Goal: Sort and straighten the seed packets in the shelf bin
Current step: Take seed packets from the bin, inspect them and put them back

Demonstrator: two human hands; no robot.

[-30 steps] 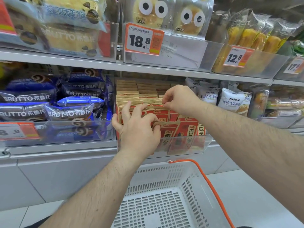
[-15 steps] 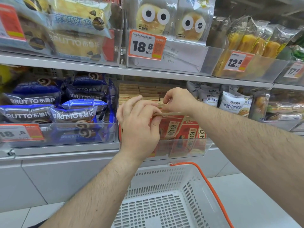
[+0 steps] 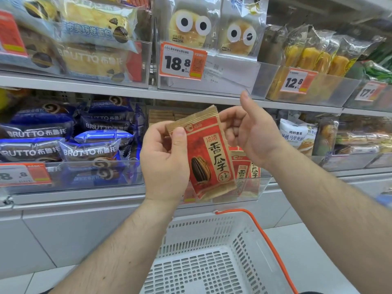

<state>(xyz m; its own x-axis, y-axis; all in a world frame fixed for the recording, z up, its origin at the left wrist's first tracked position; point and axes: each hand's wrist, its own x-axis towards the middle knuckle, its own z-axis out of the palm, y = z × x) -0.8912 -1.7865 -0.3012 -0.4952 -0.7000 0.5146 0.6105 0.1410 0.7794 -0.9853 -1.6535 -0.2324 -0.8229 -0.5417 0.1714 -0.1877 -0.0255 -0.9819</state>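
pinching seed packet (image 3: pixel 209 153) top corner, left hand (image 3: pixel 164 164) grip, packet hanging tilted below

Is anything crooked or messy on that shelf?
Yes. One red seed packet is out of the clear bin, tilted in the left hand, which pinches its top corner. The right hand is open beside it. The packets in the bin lean unevenly.

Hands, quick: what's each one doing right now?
Left hand: grips the seed packet, thumb on its front.
Right hand: fingers curled behind the packet's top edge, thumb raised; a firm hold cannot be told.
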